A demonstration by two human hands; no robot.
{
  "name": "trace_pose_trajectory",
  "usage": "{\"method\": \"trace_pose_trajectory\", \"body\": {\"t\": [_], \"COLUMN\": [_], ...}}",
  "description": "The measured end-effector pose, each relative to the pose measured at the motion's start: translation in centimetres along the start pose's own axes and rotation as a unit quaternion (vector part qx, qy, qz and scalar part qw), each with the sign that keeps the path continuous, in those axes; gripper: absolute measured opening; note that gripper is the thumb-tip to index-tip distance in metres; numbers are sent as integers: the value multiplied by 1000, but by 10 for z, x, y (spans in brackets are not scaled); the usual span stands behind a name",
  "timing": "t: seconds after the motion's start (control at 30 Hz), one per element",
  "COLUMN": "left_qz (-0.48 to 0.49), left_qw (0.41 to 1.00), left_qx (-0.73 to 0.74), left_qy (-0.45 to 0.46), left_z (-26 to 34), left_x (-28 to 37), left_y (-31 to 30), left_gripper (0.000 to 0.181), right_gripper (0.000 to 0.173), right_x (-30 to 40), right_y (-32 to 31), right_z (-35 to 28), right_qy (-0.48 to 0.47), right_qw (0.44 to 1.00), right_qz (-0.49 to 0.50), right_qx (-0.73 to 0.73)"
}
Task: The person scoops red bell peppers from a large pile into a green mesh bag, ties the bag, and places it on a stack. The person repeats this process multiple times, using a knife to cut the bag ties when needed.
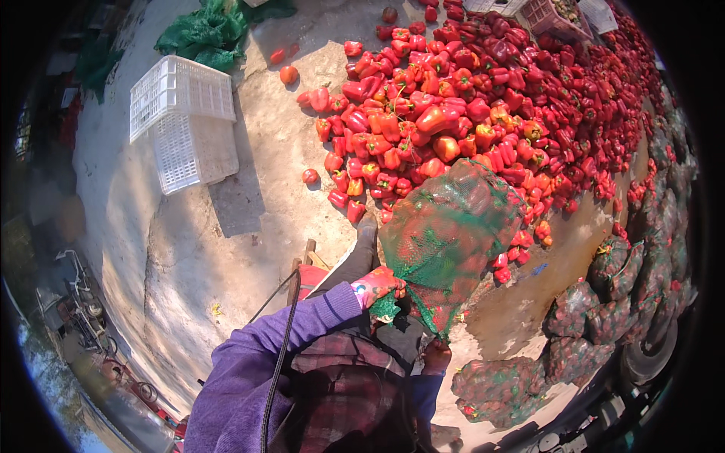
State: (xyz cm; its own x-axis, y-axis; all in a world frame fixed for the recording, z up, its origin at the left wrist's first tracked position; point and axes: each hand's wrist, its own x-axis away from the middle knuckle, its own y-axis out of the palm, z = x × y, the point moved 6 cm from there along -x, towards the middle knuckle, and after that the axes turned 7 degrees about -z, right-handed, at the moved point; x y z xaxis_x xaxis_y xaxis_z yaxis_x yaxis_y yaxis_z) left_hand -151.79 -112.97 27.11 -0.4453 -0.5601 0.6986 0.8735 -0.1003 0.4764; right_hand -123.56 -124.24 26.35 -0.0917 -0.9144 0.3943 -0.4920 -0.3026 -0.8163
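Observation:
A green mesh bag (453, 249) lies in front of me with red peppers showing through its netting. My left hand (380, 286), in a red patterned glove, is closed around a gathered part of the bag's edge. Closer to my body, in shadow, my right hand (436, 355) grips another corner of the netting, which is pulled taut into a point there. Past the bag spreads a large heap of red bell peppers (419, 119), a few of them tinged orange. My shoe (367, 223) touches the near edge of the heap.
Two white plastic crates (181, 122) stand on the concrete at left, with green netting (204, 34) behind them. Filled mesh sacks (501, 390) line the right side near a tyre (651, 354). Loose peppers (288, 74) lie about. A parked motorcycle (85, 306) is at far left.

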Motion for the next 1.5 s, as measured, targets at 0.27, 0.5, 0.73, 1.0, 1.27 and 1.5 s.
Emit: {"method": "trace_pose_trajectory", "body": {"t": [0.27,0.5,0.73,1.0,1.27,1.5], "left_qz": [-66,-101,-89,-129,-126,-96], "left_qw": [990,949,961,908,897,905], "left_qx": [-122,-261,-262,-387,-412,-406], "left_qy": [27,146,-3,94,94,83], "left_z": [-4,-31,-9,-33,-28,-53], "left_x": [-1,-20,-22,-27,-9,-1], "left_y": [27,47,35,21,27,17], "left_gripper": [24,19,19,21,24,23], "right_gripper": [14,15,25,32,38,44], "right_x": [32,48,21,57,83,77], "right_y": [80,102,82,91,118,134], "right_z": [178,159,101,92,90,81], "right_qy": [303,359,387,410,428,445], "right_qw": [939,262,365,343,304,272], "right_qz": [-43,217,114,125,124,100], "right_qx": [-157,-869,-839,-836,-842,-848]}}
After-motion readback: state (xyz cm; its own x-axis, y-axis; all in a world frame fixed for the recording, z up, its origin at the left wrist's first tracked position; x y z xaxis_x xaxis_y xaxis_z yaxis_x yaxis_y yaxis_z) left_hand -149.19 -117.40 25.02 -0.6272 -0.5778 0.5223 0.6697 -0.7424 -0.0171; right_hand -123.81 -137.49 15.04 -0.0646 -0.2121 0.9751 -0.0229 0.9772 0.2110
